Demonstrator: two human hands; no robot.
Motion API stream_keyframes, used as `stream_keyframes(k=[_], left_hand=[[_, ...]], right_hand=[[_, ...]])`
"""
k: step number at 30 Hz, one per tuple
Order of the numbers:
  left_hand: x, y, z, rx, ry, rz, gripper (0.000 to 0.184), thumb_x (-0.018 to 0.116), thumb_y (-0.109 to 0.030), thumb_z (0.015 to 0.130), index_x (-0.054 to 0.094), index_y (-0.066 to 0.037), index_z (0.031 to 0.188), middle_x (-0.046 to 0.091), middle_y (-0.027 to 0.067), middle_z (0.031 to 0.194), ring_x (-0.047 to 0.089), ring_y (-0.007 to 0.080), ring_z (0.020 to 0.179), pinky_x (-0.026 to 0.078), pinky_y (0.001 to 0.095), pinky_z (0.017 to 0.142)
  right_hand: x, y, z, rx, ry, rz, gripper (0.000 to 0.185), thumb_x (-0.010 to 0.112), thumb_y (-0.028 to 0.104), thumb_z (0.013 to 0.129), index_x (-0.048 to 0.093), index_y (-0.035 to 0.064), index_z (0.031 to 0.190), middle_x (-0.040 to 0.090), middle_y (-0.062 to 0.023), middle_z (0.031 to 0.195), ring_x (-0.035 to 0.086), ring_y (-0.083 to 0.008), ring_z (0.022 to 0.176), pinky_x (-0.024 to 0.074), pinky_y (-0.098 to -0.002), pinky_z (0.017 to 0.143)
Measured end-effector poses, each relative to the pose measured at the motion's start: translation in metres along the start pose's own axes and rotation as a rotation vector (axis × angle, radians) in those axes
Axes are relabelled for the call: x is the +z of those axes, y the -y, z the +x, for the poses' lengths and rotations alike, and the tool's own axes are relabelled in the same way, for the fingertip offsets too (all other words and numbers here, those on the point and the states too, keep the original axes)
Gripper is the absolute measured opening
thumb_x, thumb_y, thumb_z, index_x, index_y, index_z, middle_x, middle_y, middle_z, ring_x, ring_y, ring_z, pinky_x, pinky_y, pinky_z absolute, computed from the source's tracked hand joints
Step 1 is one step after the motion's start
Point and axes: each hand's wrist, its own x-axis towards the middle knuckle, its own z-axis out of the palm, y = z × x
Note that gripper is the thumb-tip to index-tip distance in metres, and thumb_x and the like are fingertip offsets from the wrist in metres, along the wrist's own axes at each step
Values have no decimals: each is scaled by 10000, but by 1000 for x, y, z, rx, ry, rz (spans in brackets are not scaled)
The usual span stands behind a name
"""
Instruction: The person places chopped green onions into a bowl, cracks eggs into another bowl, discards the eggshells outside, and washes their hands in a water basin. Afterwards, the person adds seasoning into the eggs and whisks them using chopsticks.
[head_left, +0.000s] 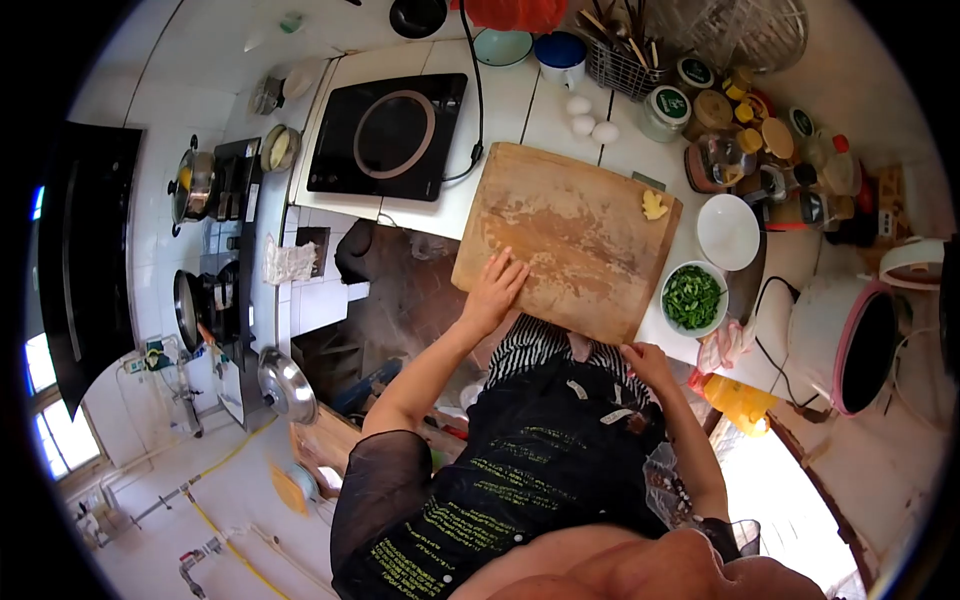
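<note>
A worn wooden cutting board (575,235) lies on the white-tiled counter, its near edge jutting out towards my body. My left hand (492,292) rests on the board's lower left part, fingers stretched out flat on the wood. At the near right corner, the fingers of my right hand (648,364) are curled in against the board's edge. A piece of peeled ginger (654,205) sits near the far right corner of the board. Just right of it stand a white bowl of chopped greens (694,298) and another white bowl (728,232).
Beyond the board are several eggs (582,124), a blue-lidded mug (560,60) and a black induction cooker (388,137). Jars and bottles (720,160) crowd the back right. A rice cooker (845,345) stands at right; a gas stove (225,260) is at left.
</note>
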Motion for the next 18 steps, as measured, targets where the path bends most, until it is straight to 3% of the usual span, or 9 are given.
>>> stream_keyframes(k=[1,4,6,11,14,15,16,18], left_hand=[[-4,0,2,-16,29,-154,523,564,-80,742,483,-26,1255,468,85,1266,295,323,1314,264,445,1075],[1,8,1,33,-14,-159,508,556,-80,748,489,-23,1249,472,85,1256,303,318,1312,269,444,1072],[4,13,4,52,-38,-188,510,588,-81,723,514,-22,1224,482,87,1240,312,314,1308,280,441,1067],[1,27,24,97,-70,-304,522,617,-42,681,541,-20,1197,494,84,1231,327,317,1295,319,448,1044],[4,34,37,117,-77,-343,578,651,-23,640,535,-25,1207,495,82,1226,343,325,1281,336,456,1035],[5,37,41,124,-64,-339,602,666,-25,626,531,-26,1212,491,84,1233,341,328,1282,336,454,1035],[3,38,44,133,-59,-346,602,666,-25,626,531,-26,1212,491,84,1233,341,328,1282,336,454,1035],[1,40,50,119,-34,-379,673,708,-45,585,515,-25,1229,479,97,1247,335,337,1284,333,450,1039]], right_hand=[[3,4,1,37,-36,-13,424,586,378,857,656,-37,806,623,-85,608,604,-147,505,477,-285,512],[8,15,2,112,-100,-43,407,574,351,867,643,-39,771,630,-80,620,594,-136,493,472,-277,492],[13,14,1,147,-180,55,435,565,368,855,623,-38,712,614,-106,573,620,-174,484,485,-309,510],[11,38,0,192,-308,95,363,568,302,869,627,-32,739,619,-92,580,608,-157,461,473,-284,467],[4,30,14,202,-321,32,399,558,338,879,635,-46,807,630,-86,623,593,-139,464,468,-284,465],[-1,39,15,225,-325,-29,368,571,320,867,645,-27,770,640,-122,637,612,-214,483,485,-333,493],[-6,53,13,236,-329,-24,368,571,320,867,645,-27,770,640,-122,637,612,-214,483,485,-333,493],[-15,91,9,142,-474,-765,368,586,325,841,640,-3,682,622,-165,620,632,-295,578,496,-403,573]])
